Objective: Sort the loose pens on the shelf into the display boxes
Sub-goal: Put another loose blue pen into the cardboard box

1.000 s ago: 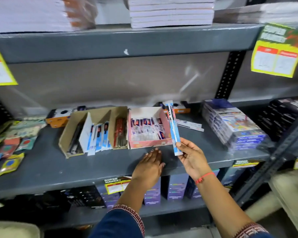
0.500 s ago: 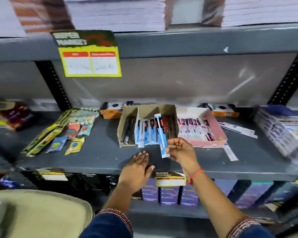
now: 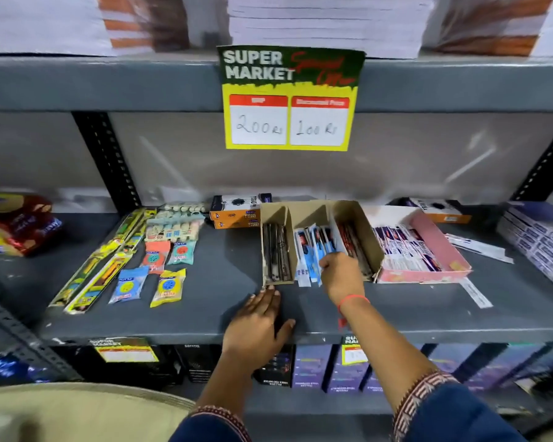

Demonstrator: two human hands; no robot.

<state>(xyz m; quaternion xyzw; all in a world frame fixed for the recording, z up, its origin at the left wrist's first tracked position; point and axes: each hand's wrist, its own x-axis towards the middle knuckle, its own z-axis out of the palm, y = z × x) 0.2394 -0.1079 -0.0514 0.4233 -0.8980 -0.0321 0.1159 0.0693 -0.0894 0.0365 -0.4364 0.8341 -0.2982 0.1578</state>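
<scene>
Right hand (image 3: 342, 272) fingers closed on blue-packed pens (image 3: 313, 250) in middle compartment of brown display box (image 3: 369, 237), left hand (image 3: 256, 323) flat, fingers spread, on shelf (image 3: 205, 314), loose pens (image 3: 479, 247) beside pink box (image 3: 434, 237).

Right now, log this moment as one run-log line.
step: placing blue pen packs in cardboard box | right hand: on packs | left hand: flat on shelf | loose pens: remain

The person is wearing dark blue sleeves, each ending in a maroon cuff patterned with pale embroidery. The right hand (image 3: 342, 272) is wearing a thin red-orange thread at the wrist, while the left hand (image 3: 256, 323) is showing bare, unadorned fingers
</scene>
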